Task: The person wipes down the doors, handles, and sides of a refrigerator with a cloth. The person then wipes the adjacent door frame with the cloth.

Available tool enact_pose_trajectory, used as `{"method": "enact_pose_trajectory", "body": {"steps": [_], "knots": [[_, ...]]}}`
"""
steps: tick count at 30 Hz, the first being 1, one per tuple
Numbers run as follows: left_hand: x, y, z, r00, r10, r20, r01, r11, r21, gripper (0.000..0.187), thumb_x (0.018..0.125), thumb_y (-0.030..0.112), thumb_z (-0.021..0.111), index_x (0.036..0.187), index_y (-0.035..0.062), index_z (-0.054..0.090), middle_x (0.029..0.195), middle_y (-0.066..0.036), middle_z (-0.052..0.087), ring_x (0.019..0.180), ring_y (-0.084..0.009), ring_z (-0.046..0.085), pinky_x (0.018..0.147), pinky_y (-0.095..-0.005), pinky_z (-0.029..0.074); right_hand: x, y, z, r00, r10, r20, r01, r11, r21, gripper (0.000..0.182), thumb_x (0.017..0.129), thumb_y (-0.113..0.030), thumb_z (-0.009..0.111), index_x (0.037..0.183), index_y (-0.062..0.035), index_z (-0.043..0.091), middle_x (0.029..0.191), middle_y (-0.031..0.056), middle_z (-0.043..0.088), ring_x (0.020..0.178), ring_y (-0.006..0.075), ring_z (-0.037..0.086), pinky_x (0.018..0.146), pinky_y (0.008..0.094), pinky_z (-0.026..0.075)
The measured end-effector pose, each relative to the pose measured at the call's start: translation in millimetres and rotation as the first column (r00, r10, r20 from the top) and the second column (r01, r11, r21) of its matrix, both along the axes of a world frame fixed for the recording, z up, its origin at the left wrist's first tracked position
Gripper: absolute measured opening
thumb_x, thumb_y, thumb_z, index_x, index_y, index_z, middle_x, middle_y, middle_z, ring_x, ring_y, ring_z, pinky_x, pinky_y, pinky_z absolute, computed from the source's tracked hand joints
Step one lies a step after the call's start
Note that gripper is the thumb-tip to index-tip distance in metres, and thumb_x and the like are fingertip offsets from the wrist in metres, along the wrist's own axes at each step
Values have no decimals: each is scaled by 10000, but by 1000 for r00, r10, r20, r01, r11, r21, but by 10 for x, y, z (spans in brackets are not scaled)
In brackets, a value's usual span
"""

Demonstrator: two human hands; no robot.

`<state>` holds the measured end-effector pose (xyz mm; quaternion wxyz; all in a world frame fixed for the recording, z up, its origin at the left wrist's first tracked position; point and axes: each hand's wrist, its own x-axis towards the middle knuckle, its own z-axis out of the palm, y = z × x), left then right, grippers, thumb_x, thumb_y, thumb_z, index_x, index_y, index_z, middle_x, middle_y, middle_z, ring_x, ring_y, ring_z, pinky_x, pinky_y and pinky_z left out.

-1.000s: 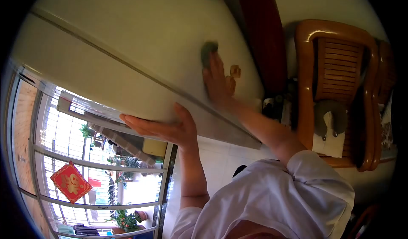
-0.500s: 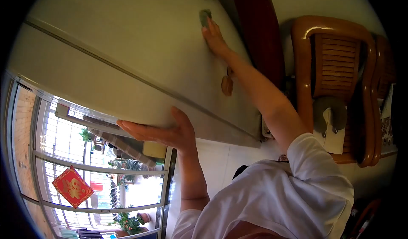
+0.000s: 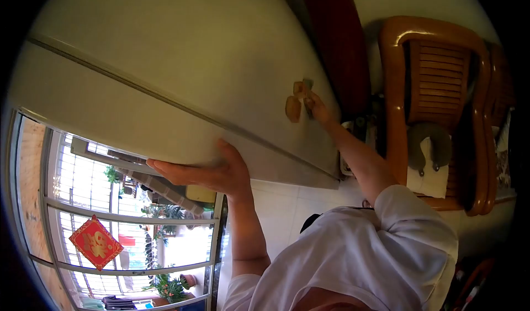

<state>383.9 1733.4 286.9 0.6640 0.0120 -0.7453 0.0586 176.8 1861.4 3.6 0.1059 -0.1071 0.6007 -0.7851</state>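
My right hand (image 3: 318, 106) holds a small grey-green cloth (image 3: 308, 83) against the broad side of a cream-coloured refrigerator (image 3: 165, 51). Its fingers are bent over the cloth and hide part of it. Right beside the fingertips, two brown pieces (image 3: 293, 109) sit on the panel, a smaller one above a larger one. Lower left, my left hand (image 3: 207, 173) lies with fingers stretched along the refrigerator's front edge, thumb up against the narrower panel. Between the two panels runs a long dark seam (image 3: 160, 96).
A wooden armchair (image 3: 441, 84) stands at right, with a grey neck pillow (image 3: 429, 145) on it. A dark red upright piece (image 3: 337, 40) is close behind the refrigerator. At lower left are a glazed window (image 3: 130, 222), a red diamond-shaped decoration (image 3: 96, 243) and potted plants (image 3: 168, 286).
My right hand has moved down and to the right across the panel with the cloth, from high up to beside the brown pieces. My left hand has stayed nearly in place.
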Motion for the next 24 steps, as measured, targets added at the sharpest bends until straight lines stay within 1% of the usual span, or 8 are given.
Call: {"method": "enact_pose_trajectory", "body": {"steps": [4,6,7,10,12,19,22,24], "knots": [[25,3,-8,999,32,13,-32,999,4,895,869,452,573,1466,-10,93,1481,-259,158,1345,-410,246,1051,-517,343,231,-130,-98,991,-120,-60,129,973,189,615,980,-341,488,1483,-95,234,1498,119,273,1357,261,285,1120,366,222],[22,-34,-27,1000,8,-13,-8,1000,-28,880,874,449,563,1467,-6,98,1480,-258,164,1350,-413,240,1067,-520,327,309,-45,37,945,-145,292,181,978,-103,684,941,-381,550,1479,-98,237,1524,149,221,1379,305,258,1123,381,243],[30,-41,-30,1000,11,-12,-11,1000,-26,880,874,449,563,1467,-6,98,1480,-258,164,1350,-413,240,1067,-520,327,359,31,179,946,-142,293,178,979,-101,684,941,-381,550,1479,-98,237,1524,149,221,1379,305,258,1123,381,243],[41,-54,-34,1000,22,0,-22,999,-36,892,871,465,562,1468,-2,93,1482,-261,158,1359,-420,224,1077,-528,311,357,170,377,953,-271,132,286,953,-105,758,911,-404,596,1500,-152,191,1532,123,202,1394,259,221,1130,363,203],[39,-45,-28,999,37,4,-37,999,-36,892,870,471,557,1469,2,91,1482,-265,154,1365,-428,209,1082,-539,297,214,227,333,946,-252,-203,256,967,-6,786,854,-378,679,1484,-175,255,1513,150,245,1372,294,275,1106,387,273],[13,-48,-40,999,38,-4,-39,999,-34,872,877,462,544,1470,6,94,1480,-271,147,1362,-435,207,1078,-550,289,-16,430,644,983,14,-185,37,963,267,666,868,-327,671,1431,-130,374,1457,127,350,1347,243,321,1103,358,267],[4,-22,-31,1000,-18,-5,17,999,-30,879,891,465,532,1456,-47,97,1458,-310,143,1357,-463,160,1024,-610,246,-219,516,677,985,75,-156,-48,985,166,643,852,-352,688,1389,-104,435,1393,132,436,1300,240,390,1074,353,313],[-1,-21,-45,999,-28,-16,28,999,-25,872,891,450,536,1456,-48,97,1459,-313,147,1348,-465,186,1019,-603,254,-397,564,755,997,0,80,8,996,-92,630,833,-364,705,1350,-84,481,1323,136,512,1248,238,456,1047,343,351]]}}
